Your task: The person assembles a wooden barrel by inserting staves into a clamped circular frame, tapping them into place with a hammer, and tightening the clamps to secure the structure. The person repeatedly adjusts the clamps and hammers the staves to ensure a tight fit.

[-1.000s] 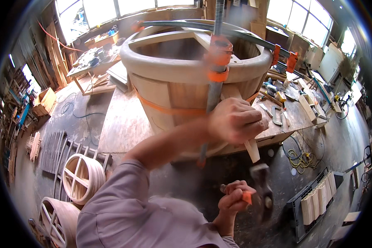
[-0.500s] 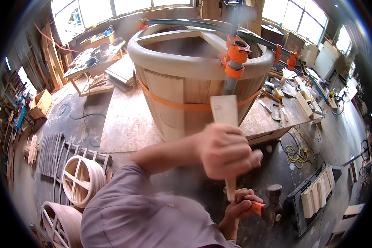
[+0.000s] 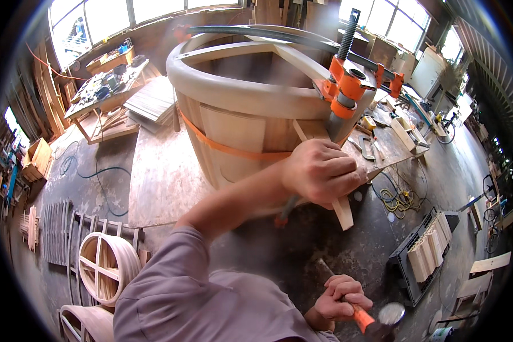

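Note:
A large round wooden tub [image 3: 233, 128] with a thick rounded rim stands in front of me, an orange strap [image 3: 228, 147] around its side. My left hand [image 3: 325, 174] is closed around a pale flat wooden strip [image 3: 343, 214], held tilted by the tub's side below the clamp. The strip's upper end shows above my knuckles, its lower end below them. Lower down, my right hand [image 3: 341, 296] grips a hammer [image 3: 362, 317] with orange on its handle; the round metal face shows to the right. An orange bar clamp [image 3: 347, 85] spans the tub's top.
The tub stands on a low board platform [image 3: 159, 182]. Hand tools [image 3: 370, 147] lie on its right side. Coiled yellow cable [image 3: 399, 199] and a black crate of wood pieces [image 3: 430, 251] are on the floor to the right. Round wooden frames [image 3: 105, 268] stand at left.
The hammer and my right hand have dropped away from the strip's lower end, and the hammer head now shows. The strip has tilted, its lower end swinging right. The view has shifted.

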The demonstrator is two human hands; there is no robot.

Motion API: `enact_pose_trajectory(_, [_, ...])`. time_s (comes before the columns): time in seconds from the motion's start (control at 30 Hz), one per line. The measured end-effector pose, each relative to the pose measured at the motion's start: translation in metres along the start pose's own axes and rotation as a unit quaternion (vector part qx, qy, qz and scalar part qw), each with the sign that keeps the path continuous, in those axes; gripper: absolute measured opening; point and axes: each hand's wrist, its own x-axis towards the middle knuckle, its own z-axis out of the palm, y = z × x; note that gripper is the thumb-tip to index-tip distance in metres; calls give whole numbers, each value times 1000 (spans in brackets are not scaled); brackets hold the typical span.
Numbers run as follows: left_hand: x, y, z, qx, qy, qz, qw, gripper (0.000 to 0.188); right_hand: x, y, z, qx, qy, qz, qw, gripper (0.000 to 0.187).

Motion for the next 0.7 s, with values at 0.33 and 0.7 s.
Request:
enact_pose_trajectory(0.33, [0,3,1,18,-4,-1,1000,28,-15,38,-8,-134,-136,-8,981,24])
enact_pose_trajectory(0.7, [7,5,-6,9,-7,-20,1000,26,-19,32,0,-195,-154,49,967,19])
